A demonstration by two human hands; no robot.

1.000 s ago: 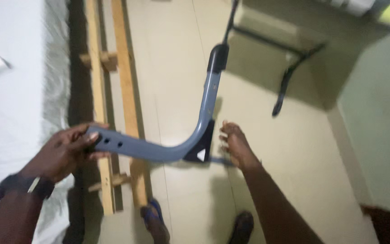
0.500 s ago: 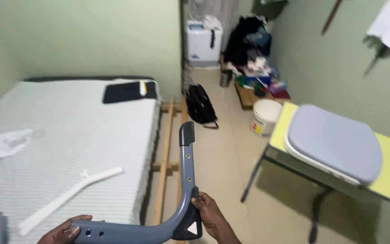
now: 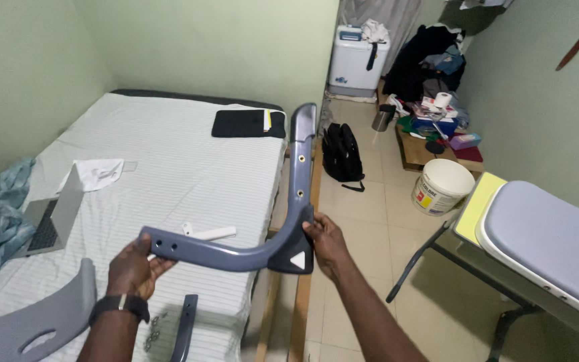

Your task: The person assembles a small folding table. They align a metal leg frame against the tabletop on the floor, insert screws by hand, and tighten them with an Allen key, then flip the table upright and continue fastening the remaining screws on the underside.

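Both hands hold a curved grey-blue metal bracket (image 3: 263, 221), an L-shaped piece with bolt holes along both limbs, up in the air over the right edge of the bed (image 3: 169, 167). The left hand (image 3: 134, 268), with a dark watch (image 3: 120, 305) at the wrist, is closed around the end of the bracket's lower limb, fingers wrapped under it beside two holes. The right hand (image 3: 326, 243) grips the bracket at its bend, thumb against the inner side and fingers behind, just beside a black corner piece that carries a small white triangle. From the bend the other limb rises toward the far end of the bed, ending in a darker cap. On the bed, below the bracket, lies a short white tube (image 3: 209, 233), and nearer the foot a narrow grey strip (image 3: 183, 328) with a few small bolts (image 3: 153, 332) beside it. A larger grey moulded panel (image 3: 28, 322) rests at the bed's near left corner, with an open laptop (image 3: 51, 218) and a white cloth (image 3: 98, 172) further up the left side and a flat black case (image 3: 246, 124) near the head. To the right of the bed, on the tiled floor, stand a black backpack (image 3: 342, 153) and a white bucket (image 3: 442, 186); a padded grey seat (image 3: 551, 241) on a dark frame stands further right.
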